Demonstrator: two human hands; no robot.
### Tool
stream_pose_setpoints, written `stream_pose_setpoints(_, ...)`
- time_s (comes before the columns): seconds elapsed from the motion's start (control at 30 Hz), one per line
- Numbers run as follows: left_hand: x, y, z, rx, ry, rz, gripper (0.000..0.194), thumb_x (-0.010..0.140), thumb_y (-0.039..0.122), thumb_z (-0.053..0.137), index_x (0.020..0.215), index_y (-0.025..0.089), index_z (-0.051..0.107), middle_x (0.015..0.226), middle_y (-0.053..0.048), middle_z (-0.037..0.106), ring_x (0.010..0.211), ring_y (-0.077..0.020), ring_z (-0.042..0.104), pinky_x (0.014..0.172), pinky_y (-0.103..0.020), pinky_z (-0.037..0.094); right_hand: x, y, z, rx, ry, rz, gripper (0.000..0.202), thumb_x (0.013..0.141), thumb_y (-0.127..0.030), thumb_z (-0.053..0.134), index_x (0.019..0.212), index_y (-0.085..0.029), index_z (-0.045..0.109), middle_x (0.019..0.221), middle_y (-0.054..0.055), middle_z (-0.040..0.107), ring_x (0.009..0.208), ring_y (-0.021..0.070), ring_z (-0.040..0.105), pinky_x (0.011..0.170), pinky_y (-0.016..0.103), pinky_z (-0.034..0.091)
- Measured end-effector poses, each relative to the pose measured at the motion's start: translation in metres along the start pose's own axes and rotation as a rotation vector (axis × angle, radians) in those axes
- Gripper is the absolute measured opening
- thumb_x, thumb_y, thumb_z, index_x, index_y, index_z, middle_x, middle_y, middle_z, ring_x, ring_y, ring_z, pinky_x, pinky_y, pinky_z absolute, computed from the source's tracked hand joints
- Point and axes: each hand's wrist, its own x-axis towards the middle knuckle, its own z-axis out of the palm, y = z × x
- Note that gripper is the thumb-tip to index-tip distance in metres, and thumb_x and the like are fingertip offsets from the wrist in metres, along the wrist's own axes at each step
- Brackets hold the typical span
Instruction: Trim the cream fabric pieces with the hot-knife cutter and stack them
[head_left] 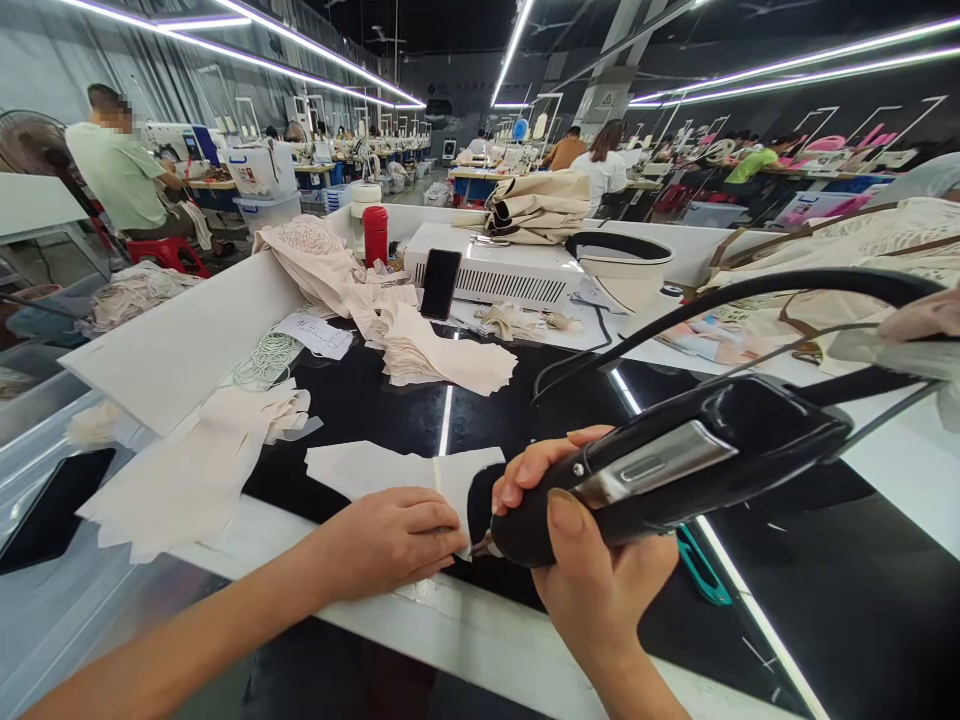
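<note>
My right hand (592,560) grips a black hand-held tool (675,465) with a silver trigger plate, its tip pointing down-left at a cream fabric piece (375,468) on the black worktop. My left hand (390,540) lies flat with fingers pressing the near edge of that fabric piece, right beside the tool's tip. A black cable (750,290) arcs from the tool's rear toward the back of the table.
Stacks of cut cream fabric lie at the left (187,470) and centre (435,355). A phone (439,284) leans on a white box (495,270); a red bottle (375,235) stands behind. Teal scissors (701,570) lie right of my hand. Other people sit at distant sewing stations.
</note>
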Motion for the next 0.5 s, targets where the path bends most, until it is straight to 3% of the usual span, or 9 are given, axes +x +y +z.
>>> stream_pose_setpoints(0.5, -0.0017, 0.0012, -0.0010, -0.033, -0.032, -0.048, 0.019, 0.105, 0.018, 0.053, 0.117, 0.012, 0.066, 0.108, -0.009, 0.071, 0.105, -0.0174, 0.069, 0.103, -0.030, 0.055, -0.0004, 0.0009, 0.0028, 0.002, 0.018, 0.016, 0.028, 0.090, -0.030, 0.076, 0.112, -0.026, 0.057, 0.080, -0.002, 0.065, 0.062, 0.0143, 0.061, 0.052, 0.028, 0.056)
